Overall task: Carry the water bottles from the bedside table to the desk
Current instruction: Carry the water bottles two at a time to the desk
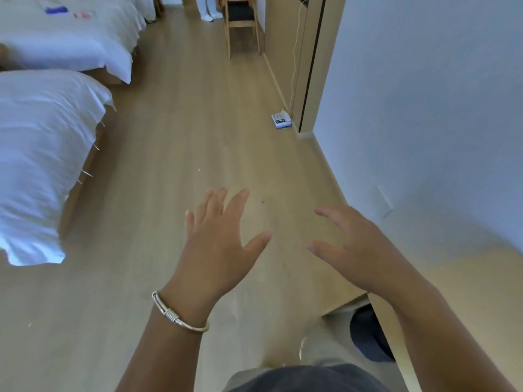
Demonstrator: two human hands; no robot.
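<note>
Both of my hands are raised in front of me over the wooden floor and hold nothing. My left hand (pixel 219 239), with a silver bangle on its wrist, has its fingers spread and straight. My right hand (pixel 358 244) is beside it, fingers loosely spread and slightly bent. No water bottle, bedside table or desk top shows in this view.
Two beds with white covers, the near bed (pixel 42 154) and the far bed (pixel 70 41), line the left side. A wooden chair (pixel 242 26) stands far ahead. A white telephone (pixel 281 119) lies on the floor by a wooden panel. The white wall (pixel 424 108) runs along the right.
</note>
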